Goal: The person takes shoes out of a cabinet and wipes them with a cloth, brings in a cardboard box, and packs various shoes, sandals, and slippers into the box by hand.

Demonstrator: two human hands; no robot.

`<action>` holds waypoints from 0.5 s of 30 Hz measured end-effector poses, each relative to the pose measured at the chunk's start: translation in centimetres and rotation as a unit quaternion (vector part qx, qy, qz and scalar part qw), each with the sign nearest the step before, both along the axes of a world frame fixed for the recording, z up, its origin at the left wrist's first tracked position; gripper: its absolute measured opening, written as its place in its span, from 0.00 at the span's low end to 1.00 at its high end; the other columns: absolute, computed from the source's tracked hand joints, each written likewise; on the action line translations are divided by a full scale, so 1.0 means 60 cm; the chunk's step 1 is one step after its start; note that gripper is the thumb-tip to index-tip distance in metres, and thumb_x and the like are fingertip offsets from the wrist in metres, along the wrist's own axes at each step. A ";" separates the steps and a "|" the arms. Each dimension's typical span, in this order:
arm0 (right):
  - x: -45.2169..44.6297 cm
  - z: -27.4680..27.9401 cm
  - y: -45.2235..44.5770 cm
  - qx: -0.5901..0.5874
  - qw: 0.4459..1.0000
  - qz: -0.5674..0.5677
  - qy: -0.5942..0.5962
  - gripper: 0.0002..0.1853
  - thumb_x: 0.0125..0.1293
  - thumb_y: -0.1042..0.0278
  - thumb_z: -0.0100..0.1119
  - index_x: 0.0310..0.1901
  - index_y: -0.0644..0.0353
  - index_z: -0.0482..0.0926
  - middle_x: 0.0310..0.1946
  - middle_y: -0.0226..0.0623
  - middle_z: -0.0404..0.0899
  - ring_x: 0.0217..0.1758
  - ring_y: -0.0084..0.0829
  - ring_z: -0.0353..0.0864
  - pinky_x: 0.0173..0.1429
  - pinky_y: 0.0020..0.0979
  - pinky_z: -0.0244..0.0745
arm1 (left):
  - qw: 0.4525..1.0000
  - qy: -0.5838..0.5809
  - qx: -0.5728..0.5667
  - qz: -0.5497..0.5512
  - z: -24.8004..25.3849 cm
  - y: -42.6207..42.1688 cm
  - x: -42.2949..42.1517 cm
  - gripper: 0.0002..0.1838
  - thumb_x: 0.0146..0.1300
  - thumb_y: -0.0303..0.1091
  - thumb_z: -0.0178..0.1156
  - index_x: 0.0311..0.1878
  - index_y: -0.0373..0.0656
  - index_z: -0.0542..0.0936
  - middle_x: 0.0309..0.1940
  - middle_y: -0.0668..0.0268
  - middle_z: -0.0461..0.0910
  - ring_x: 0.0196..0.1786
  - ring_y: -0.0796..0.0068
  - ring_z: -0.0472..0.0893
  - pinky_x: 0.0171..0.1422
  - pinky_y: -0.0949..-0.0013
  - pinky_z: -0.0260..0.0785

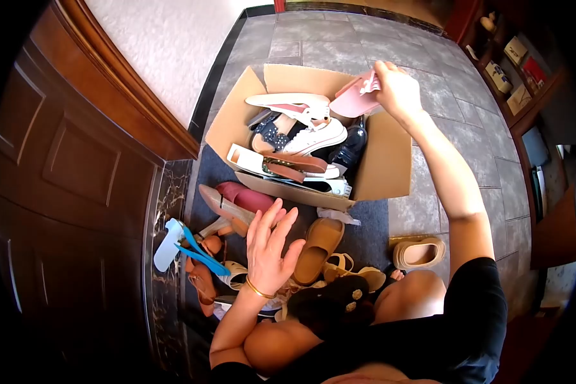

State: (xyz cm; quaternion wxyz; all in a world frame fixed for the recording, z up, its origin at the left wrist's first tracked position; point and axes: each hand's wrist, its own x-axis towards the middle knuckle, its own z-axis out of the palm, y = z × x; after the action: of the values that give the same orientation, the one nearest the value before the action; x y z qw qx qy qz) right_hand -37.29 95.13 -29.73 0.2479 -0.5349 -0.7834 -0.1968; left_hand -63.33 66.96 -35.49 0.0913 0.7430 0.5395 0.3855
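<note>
The right hand pinches a pink sandal by the cardboard box; the left hand is spread near a brown clog.

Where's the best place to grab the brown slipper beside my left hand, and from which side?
Probably the broad front upper of the brown slipper, coming from above and its left with your left hand, which is empty and close by. The opening faces up and the heel end points toward you, so the upper's edge looks easy to pinch.
</note>
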 end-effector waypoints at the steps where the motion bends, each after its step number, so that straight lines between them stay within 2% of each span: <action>1: -0.008 -0.014 0.021 0.006 1.000 0.014 -0.012 0.15 0.49 0.74 0.60 0.41 0.58 0.72 0.39 0.43 0.78 0.45 0.45 0.80 0.44 0.41 0.77 | 1.000 -0.003 -0.003 0.002 -0.001 0.002 0.001 0.30 0.54 0.31 0.65 0.62 0.44 0.72 0.64 0.55 0.66 0.58 0.61 0.75 0.70 0.51 0.53; 4: -0.053 -0.058 0.070 -0.063 0.995 -0.027 -0.074 0.11 0.55 0.72 0.55 0.41 0.59 0.74 0.40 0.44 0.79 0.45 0.43 0.81 0.45 0.40 0.78 | 1.000 -0.001 -0.005 -0.002 -0.016 0.007 -0.002 0.27 0.55 0.31 0.65 0.60 0.40 0.74 0.63 0.52 0.67 0.59 0.52 0.72 0.65 0.56 0.62; 6: -0.077 -0.115 0.114 -0.073 0.993 -0.043 -0.077 0.10 0.56 0.73 0.53 0.42 0.58 0.74 0.39 0.43 0.79 0.45 0.42 0.81 0.44 0.43 0.79 | 0.999 -0.028 -0.017 0.001 -0.028 0.009 -0.006 0.27 0.54 0.30 0.65 0.60 0.42 0.74 0.63 0.53 0.67 0.57 0.56 0.74 0.65 0.56 0.61; 7: -0.083 -0.146 0.129 -0.069 0.995 -0.029 -0.073 0.10 0.58 0.69 0.53 0.41 0.57 0.75 0.40 0.43 0.79 0.45 0.44 0.81 0.44 0.43 0.79 | 0.999 -0.041 -0.025 0.002 -0.032 0.010 -0.008 0.28 0.54 0.29 0.65 0.60 0.42 0.74 0.63 0.54 0.68 0.56 0.58 0.76 0.65 0.56 0.61; 9: -0.092 -0.253 0.140 -0.095 0.993 -0.033 -0.061 0.11 0.59 0.65 0.53 0.42 0.56 0.75 0.42 0.44 0.79 0.46 0.45 0.81 0.46 0.45 0.78 | 0.998 -0.057 -0.031 -0.004 -0.040 0.014 -0.013 0.28 0.53 0.28 0.65 0.60 0.42 0.74 0.63 0.53 0.68 0.55 0.55 0.75 0.62 0.58 0.65; 11: -0.106 -0.274 0.144 -0.147 0.985 -0.025 -0.089 0.18 0.59 0.54 0.58 0.46 0.56 0.75 0.47 0.45 0.77 0.51 0.46 0.79 0.53 0.47 0.75 | 0.997 -0.062 -0.036 0.002 -0.050 0.015 -0.026 0.28 0.53 0.28 0.65 0.60 0.42 0.74 0.62 0.52 0.68 0.56 0.53 0.75 0.61 0.57 0.66; 13: -0.122 -0.290 0.200 -0.299 0.942 -0.097 -0.117 0.48 0.35 0.30 0.70 0.56 0.54 0.73 0.57 0.46 0.72 0.63 0.47 0.70 0.64 0.52 0.65 | 0.997 -0.067 -0.037 0.018 -0.062 0.012 -0.040 0.29 0.54 0.29 0.65 0.62 0.44 0.72 0.62 0.53 0.68 0.57 0.51 0.74 0.61 0.58 0.67; 14: -0.127 -0.286 0.195 -0.240 0.962 -0.044 -0.125 0.52 0.29 0.29 0.72 0.57 0.54 0.73 0.56 0.47 0.72 0.64 0.47 0.67 0.64 0.58 0.62 | 0.997 -0.063 -0.038 0.030 -0.063 0.008 -0.050 0.30 0.54 0.29 0.65 0.62 0.44 0.72 0.62 0.53 0.68 0.58 0.52 0.74 0.61 0.58 0.67; 15: -0.135 -0.266 0.176 -0.220 0.969 -0.020 -0.109 0.52 0.28 0.30 0.73 0.56 0.54 0.73 0.55 0.46 0.72 0.63 0.47 0.67 0.62 0.60 0.61 | 0.996 -0.059 -0.041 0.044 -0.064 0.006 -0.069 0.30 0.54 0.30 0.65 0.63 0.45 0.71 0.63 0.54 0.68 0.58 0.52 0.73 0.62 0.59 0.66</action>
State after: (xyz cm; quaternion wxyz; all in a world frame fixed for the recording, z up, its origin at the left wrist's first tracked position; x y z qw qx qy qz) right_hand -45.42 105.70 -45.67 0.0329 -0.5675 -0.8186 -0.0817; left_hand -67.44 67.31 -39.34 0.1361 0.6905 0.5804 0.4097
